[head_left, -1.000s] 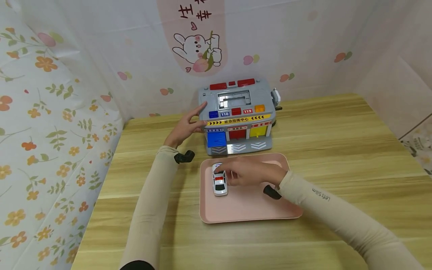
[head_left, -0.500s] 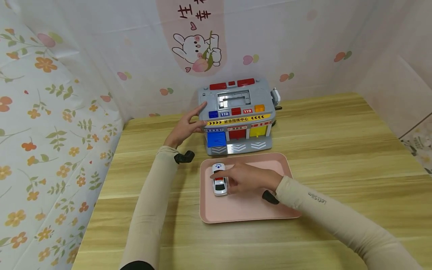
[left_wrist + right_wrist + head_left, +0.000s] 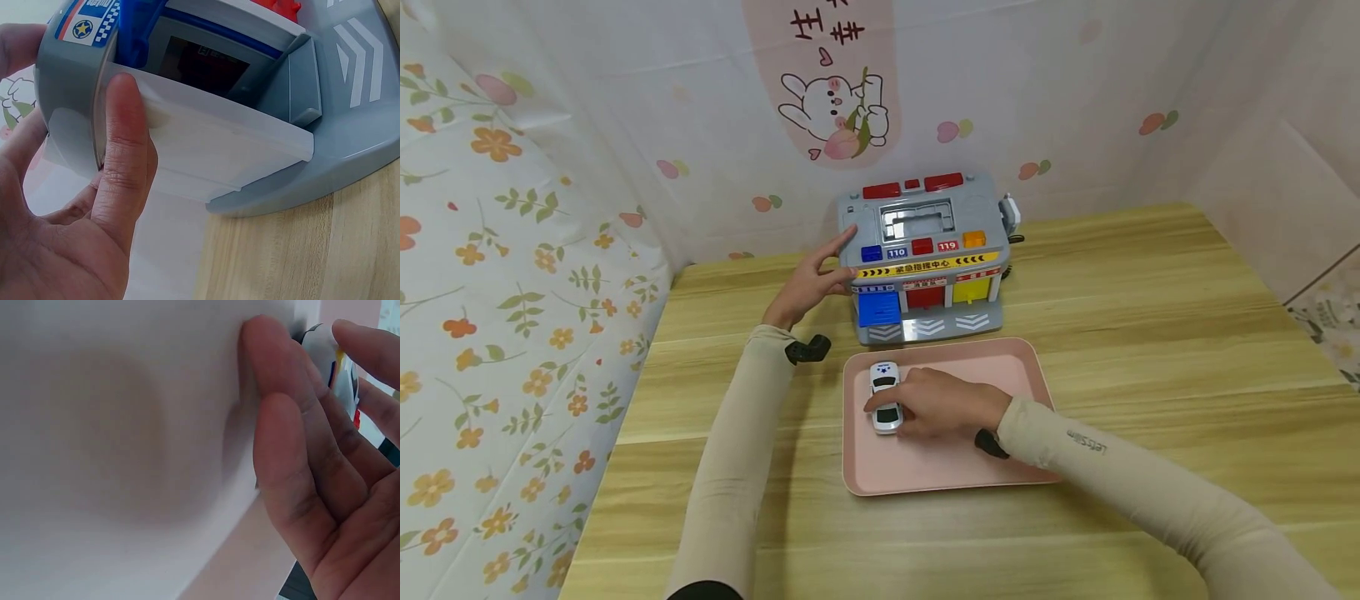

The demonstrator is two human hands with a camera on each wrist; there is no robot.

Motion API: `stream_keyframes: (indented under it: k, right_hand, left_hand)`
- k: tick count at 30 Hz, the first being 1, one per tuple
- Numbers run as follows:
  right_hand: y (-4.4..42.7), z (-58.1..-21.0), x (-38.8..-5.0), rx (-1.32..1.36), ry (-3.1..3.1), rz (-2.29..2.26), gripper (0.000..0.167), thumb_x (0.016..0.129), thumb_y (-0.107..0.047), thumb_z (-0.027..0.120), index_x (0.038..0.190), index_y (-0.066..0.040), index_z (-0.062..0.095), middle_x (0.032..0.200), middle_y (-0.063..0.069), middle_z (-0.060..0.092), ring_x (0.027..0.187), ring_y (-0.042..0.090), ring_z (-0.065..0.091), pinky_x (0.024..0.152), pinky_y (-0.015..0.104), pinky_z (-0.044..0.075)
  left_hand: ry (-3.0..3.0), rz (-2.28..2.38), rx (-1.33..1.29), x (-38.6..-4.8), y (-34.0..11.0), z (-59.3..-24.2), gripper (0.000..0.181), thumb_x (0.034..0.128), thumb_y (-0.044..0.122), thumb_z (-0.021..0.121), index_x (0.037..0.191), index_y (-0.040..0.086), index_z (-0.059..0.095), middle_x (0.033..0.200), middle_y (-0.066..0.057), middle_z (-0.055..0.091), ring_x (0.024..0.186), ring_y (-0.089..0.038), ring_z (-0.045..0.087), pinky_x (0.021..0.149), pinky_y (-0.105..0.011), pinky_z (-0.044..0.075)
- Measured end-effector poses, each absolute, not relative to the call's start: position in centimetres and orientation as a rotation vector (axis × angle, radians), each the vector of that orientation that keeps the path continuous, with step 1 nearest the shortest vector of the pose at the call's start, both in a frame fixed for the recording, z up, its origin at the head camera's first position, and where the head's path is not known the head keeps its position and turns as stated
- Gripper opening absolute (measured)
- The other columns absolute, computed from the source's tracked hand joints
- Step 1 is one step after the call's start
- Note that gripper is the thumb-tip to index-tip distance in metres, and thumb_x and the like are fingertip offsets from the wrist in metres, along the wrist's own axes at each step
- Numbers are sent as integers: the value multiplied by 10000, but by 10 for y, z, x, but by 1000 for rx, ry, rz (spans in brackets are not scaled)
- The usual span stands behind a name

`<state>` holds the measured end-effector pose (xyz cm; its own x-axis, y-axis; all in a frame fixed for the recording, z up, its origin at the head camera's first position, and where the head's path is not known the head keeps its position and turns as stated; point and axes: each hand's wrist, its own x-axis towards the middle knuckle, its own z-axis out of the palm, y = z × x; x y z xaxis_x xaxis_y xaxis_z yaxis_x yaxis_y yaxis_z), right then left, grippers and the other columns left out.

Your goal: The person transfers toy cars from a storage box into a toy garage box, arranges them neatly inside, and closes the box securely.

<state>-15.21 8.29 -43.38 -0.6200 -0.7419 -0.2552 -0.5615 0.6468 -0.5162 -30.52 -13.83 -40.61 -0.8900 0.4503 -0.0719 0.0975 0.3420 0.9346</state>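
My left hand (image 3: 808, 287) grips the left end of a grey toy rescue station (image 3: 936, 317), some fingers at its roof edge. In the left wrist view, the thumb (image 3: 125, 137) presses against the white side wall. The station's blue door (image 3: 878, 308) is swung outward, and the bay behind it shows in the left wrist view. My right hand (image 3: 947, 402) holds a white toy police car (image 3: 885, 371) on the pink tray (image 3: 917, 479), with the index finger across its roof. The right wrist view shows part of the car (image 3: 322, 353) between the fingers, the rest hidden.
The station's red door (image 3: 927, 297) and yellow door (image 3: 972, 290) are down. A white toy handset (image 3: 1011, 215) hangs at its right end. Patterned cloth (image 3: 700, 83) hangs behind and to the left of the wooden table (image 3: 1150, 333).
My right hand has moved slightly toward me along the car, from its front to its roof. The car has barely moved. The left hand and the station have stayed in place.
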Motion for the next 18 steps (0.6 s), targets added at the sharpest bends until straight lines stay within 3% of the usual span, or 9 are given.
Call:
stream_keyframes:
  k: [4,11,18]
  right_hand:
    - [81,-436,-153,-1066,2449,-526,426,887,-210,769,1292,-293,665,1043,-36,694,826,127,564,739,235,480]
    - [81,-436,-151,-1148,2480,-503,363,884,-216,773,1237,-263,700,1050,-29,734,826,85,603,807,228,550]
    - [82,-433,-150,-1172,2480,-502,341,898,-238,759,1232,-270,704,1024,-33,746,782,67,611,787,208,562]
  left_hand:
    - [2285,1569,494,-306,-139,-407,704,994,216,594,1595,348,253,1502,-172,332,1121,-364,642,1043,-555,519]
    - [2293,1585,498,-305,-140,-408,676,982,251,615,1565,409,310,1494,-150,350,1077,-342,660,1031,-538,534]
    - [2297,1598,503,-303,-139,-408,662,969,271,630,1535,460,345,1456,-134,379,1074,-330,670,1011,-491,558]
